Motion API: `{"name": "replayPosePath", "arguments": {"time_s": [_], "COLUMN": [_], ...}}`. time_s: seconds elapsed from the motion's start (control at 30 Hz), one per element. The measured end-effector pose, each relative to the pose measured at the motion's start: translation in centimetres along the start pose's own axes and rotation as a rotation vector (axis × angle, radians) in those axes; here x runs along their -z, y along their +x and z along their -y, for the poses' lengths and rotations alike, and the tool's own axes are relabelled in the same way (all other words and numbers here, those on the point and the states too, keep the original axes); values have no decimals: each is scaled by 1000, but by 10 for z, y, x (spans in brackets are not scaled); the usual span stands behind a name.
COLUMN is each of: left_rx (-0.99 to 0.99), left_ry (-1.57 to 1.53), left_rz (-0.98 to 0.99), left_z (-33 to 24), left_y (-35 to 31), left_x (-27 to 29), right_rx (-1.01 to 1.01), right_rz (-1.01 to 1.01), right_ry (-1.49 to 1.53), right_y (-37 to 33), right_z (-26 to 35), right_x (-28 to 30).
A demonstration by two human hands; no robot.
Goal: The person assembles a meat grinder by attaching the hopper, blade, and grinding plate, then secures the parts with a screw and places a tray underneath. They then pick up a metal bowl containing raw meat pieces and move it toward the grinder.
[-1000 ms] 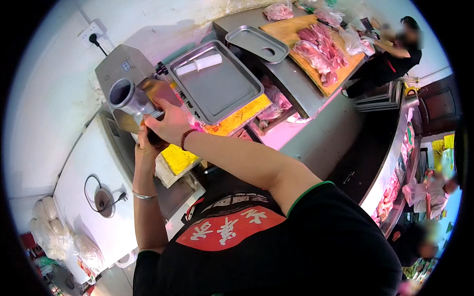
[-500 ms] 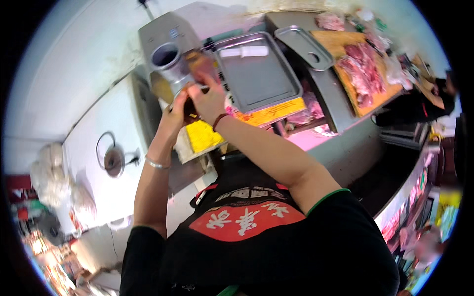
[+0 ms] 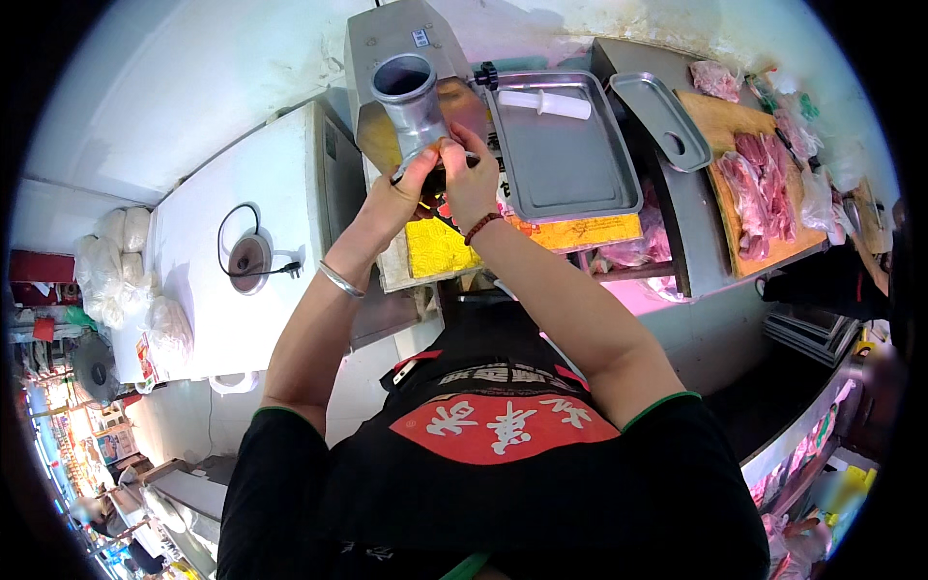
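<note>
A steel meat grinder (image 3: pixel 387 34) stands against the wall, its round feed tube (image 3: pixel 416 118) opening upward. At the front end of its head, just below the tube, my left hand (image 3: pixel 392 201) and my right hand (image 3: pixel 470 188) are both closed round the dark-looking ring (image 3: pixel 432 184). Both thumbs press side by side at its top edge, and most of the ring is hidden by my fingers. A white plastic pusher (image 3: pixel 544 103) lies on a large steel tray (image 3: pixel 570 159) right of the grinder.
Beneath the tray is a yellow printed sheet (image 3: pixel 440 249). A smaller tray (image 3: pixel 661 118) and a wooden board (image 3: pixel 720 111) with raw meat (image 3: pixel 764 188) lie farther right. Left, a white freezer top (image 3: pixel 208 309) holds a round corded base (image 3: pixel 249 259). Another person's arm (image 3: pixel 870 261) shows at far right.
My view has turned, so the grinder, trays and meat sit farther right in the picture. Both hands stay at the grinder's front, and my thumbs have come together.
</note>
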State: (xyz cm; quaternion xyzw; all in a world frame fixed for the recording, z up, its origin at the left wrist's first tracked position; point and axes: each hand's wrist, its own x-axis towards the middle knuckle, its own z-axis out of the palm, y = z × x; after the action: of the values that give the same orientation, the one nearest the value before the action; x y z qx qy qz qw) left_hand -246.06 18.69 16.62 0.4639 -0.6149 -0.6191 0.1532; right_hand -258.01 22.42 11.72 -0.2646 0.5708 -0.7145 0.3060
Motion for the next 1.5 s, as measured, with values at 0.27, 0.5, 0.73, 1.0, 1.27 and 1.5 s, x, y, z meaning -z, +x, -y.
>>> {"name": "replayPosePath", "arguments": {"time_s": [0.27,0.5,0.73,1.0,1.27,1.5], "left_rx": [-23,-45,-3,-10,-14,14], "left_ry": [41,3,154,120,179,205], "left_rz": [-35,-45,-62,-87,-99,-110], "left_z": [8,3,3,-1,-8,-13], "left_y": [6,3,8,3,2,-3], "left_x": [4,-1,4,2,-4,-4], "right_rx": [-73,-220,-368,-293,-275,-248], "right_rz": [175,308,308,304,194,230], "right_ry": [-71,17,170,185,216,151], "right_y": [1,7,2,6,0,4], "right_z": [14,15,16,6,-7,-10], "right_x": [10,19,20,15,12,10]}}
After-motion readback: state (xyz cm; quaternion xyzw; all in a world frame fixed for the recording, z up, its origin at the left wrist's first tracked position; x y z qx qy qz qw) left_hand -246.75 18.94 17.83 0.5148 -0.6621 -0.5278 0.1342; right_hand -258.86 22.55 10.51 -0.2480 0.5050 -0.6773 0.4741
